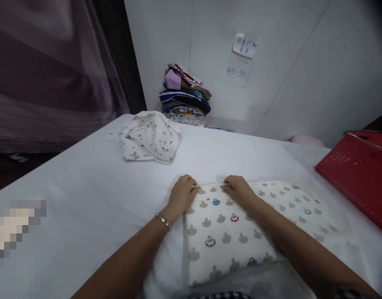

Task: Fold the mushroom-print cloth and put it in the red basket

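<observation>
A white cloth printed with mushrooms (226, 237) lies spread in front of me, grey shapes mixed with a few blue, red and purple ones. My left hand (182, 193) pinches its far left corner, thumb below and fingers above the edge. Farther right along the same far edge, my right hand (239, 189) grips the hem between thumb and fingers. My right forearm crosses over the cloth and hides part of it. The near end of the cloth runs under grey fabric close to my body.
A crumpled white cloth with small prints (152, 137) lies at the far left of the white table (94, 199). Folded fabrics (186, 93) are stacked against the wall. A red bag (359, 172) stands at right. Handwritten notes (245, 45) hang on the wall. A pixelated patch covers the left edge.
</observation>
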The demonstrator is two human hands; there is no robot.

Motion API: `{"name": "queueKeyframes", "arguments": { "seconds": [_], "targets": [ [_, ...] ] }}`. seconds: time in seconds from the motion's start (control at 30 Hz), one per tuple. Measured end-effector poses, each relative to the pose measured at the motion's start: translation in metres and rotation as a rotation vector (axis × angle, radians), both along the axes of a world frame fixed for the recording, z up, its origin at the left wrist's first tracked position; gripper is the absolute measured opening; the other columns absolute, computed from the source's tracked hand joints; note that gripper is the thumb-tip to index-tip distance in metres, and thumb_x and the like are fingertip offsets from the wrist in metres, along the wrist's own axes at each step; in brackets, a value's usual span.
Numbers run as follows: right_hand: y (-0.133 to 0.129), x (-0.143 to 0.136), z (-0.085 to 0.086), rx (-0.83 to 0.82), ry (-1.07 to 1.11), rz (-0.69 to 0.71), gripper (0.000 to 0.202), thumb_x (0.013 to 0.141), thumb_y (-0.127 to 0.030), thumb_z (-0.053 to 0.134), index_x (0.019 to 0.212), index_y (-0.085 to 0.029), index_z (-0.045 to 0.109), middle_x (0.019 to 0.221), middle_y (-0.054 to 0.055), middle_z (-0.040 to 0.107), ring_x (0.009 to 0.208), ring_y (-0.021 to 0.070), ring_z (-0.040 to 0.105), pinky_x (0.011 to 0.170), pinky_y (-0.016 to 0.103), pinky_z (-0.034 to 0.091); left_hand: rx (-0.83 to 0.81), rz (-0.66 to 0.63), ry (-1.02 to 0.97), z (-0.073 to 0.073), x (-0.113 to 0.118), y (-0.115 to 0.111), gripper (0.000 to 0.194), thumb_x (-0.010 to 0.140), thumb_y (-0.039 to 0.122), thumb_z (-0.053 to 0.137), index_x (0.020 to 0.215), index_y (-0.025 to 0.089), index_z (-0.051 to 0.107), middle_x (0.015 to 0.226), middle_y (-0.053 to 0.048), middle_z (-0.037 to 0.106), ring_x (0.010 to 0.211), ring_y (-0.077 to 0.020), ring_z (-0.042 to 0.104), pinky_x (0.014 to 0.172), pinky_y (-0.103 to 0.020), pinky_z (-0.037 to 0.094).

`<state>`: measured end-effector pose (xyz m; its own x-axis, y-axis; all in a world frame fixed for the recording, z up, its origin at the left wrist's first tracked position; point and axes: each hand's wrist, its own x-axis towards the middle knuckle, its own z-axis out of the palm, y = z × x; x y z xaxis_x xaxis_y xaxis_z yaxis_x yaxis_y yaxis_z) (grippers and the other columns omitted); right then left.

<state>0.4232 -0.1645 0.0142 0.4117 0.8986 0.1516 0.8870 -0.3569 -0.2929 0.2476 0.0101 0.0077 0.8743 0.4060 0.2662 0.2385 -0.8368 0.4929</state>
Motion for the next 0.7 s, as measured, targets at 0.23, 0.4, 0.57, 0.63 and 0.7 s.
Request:
{"name": "queueKeyframes", "arguments": {
  "seconds": [0.23,0.4,0.57,0.63,0.7],
  "targets": [
    [-0.016,0.015,0.01,-0.078,-0.048,-0.016,0.02,0.09,-0.024,0.045,0.087,-0.02,0.064,0.083,0.003,0.065,0.08,0.0157,0.058,0.076,0.029,0.038,0.03,0.027,0.092,0.001,0.0,0.006,0.018,0.083,0.031,0.054,0.093,0.017,0.06,0.093,-0.006,0.06,0.091,-0.0216,0.051,0.08,-0.035,0.04],
    [-0.016,0.012,0.006,-0.09,-0.121,-0.05,0.015,0.088,-0.021,0.05,0.089,-0.02,0.065,0.087,0.005,0.063,0.086,0.0176,0.056,0.079,0.032,0.036,0.042,-0.004,0.15,-0.001,0.001,0.013,0.027,0.08,0.043,0.053,0.087,0.019,0.063,0.086,-0.006,0.06,0.087,-0.0238,0.052,0.075,-0.036,0.039],
    [-0.01,0.008,0.005,-0.058,-0.125,-0.082,0.009,0.085,-0.021,0.056,0.09,-0.019,0.064,0.097,0.006,0.061,0.094,0.018,0.053,0.08,0.031,0.037,-0.002,-0.017,0.093,0.006,0.003,0.017,0.018,0.08,0.037,0.052,0.078,0.019,0.055,0.084,-0.005,0.057,0.086,-0.0222,0.051,0.075,-0.034,0.04],
    [-0.006,0.005,0.004,-0.04,-0.119,-0.082,0.01,0.086,-0.022,0.055,0.09,-0.017,0.063,0.095,0.005,0.062,0.092,0.0174,0.053,0.082,0.031,0.037,-0.007,0.018,0.069,0.01,0.002,0.021,0.016,0.081,0.035,0.049,0.081,0.02,0.053,0.088,-0.005,0.056,0.09,-0.0218,0.05,0.076,-0.033,0.041],
    [-0.004,0.004,0.002,-0.027,-0.109,-0.07,0.012,0.087,-0.022,0.053,0.093,-0.018,0.062,0.095,0.004,0.062,0.092,0.017,0.053,0.083,0.031,0.038,-0.016,0.046,0.077,0.013,0.001,0.025,0.017,0.082,0.036,0.047,0.083,0.02,0.052,0.092,-0.004,0.056,0.091,-0.0211,0.051,0.076,-0.032,0.041]
  ]
}}
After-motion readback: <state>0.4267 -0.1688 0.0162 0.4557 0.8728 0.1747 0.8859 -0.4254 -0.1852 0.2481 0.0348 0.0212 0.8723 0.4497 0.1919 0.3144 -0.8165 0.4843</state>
